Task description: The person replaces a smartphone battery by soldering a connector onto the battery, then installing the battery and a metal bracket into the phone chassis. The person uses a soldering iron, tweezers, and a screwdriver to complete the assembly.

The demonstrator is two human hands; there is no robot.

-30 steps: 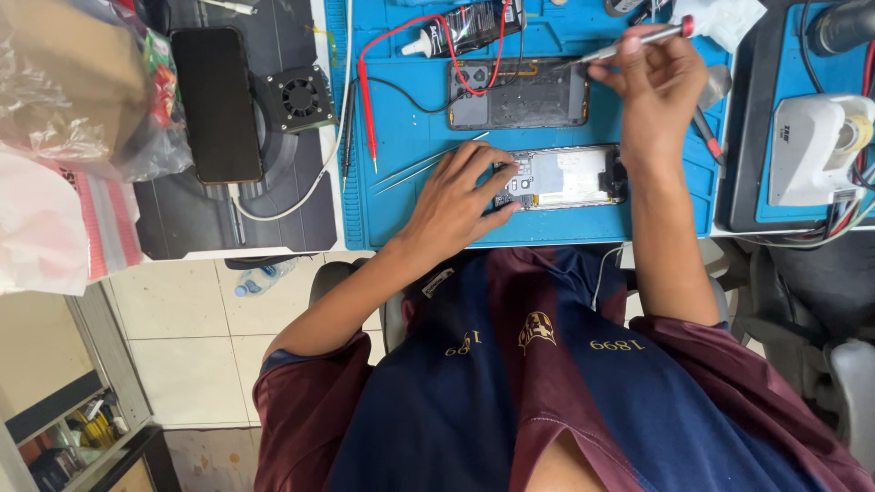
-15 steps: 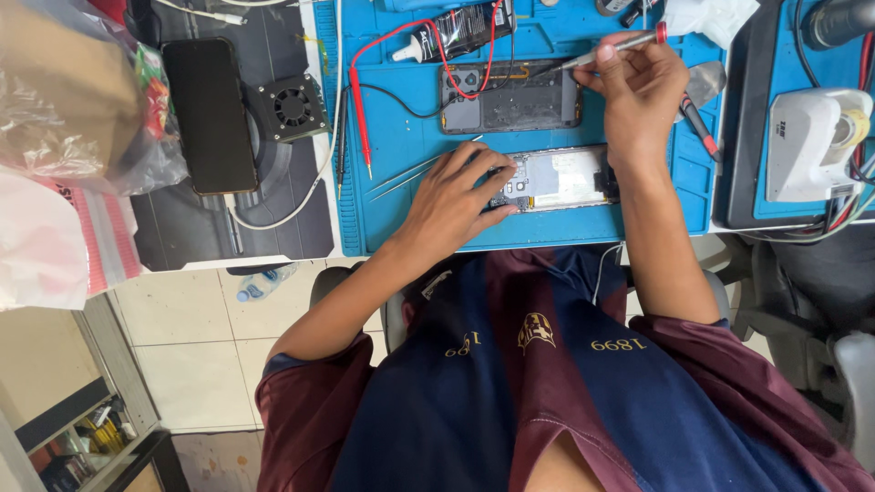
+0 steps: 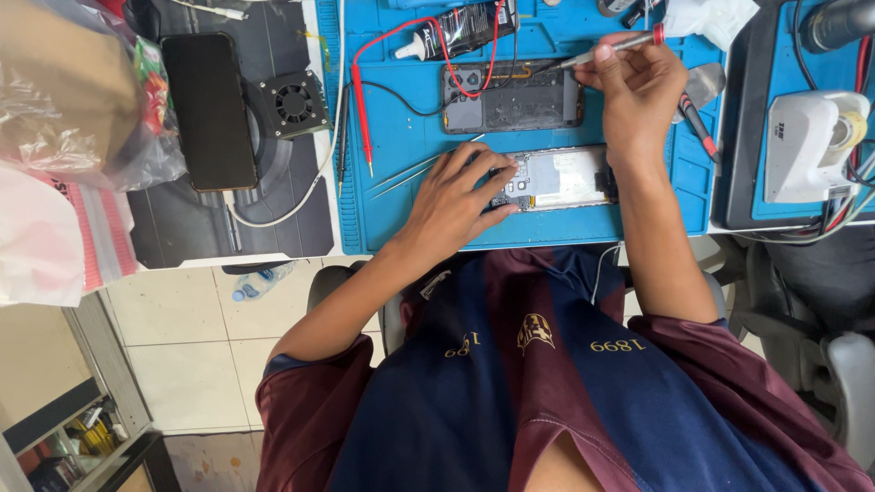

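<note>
An opened phone body (image 3: 561,178) with bare metal insides lies on the blue work mat (image 3: 401,137). My left hand (image 3: 460,196) rests on its left end, fingers pressing it down. My right hand (image 3: 638,87) is raised above the mat and holds a thin screwdriver (image 3: 611,47) with a red tip at its back end; its point hangs over a dark phone back cover (image 3: 510,96) that lies just beyond the opened phone. Metal tweezers (image 3: 415,171) lie on the mat next to my left hand.
A red probe lead (image 3: 360,109) and a black glue tube (image 3: 456,32) lie on the mat. At the left are a black phone (image 3: 210,109), a small fan (image 3: 293,102) and plastic bags (image 3: 73,109). A white device (image 3: 807,137) stands at the right.
My right hand with the screwdriver has shifted a little while the view moved slightly. My left hand stays on the opened phone.
</note>
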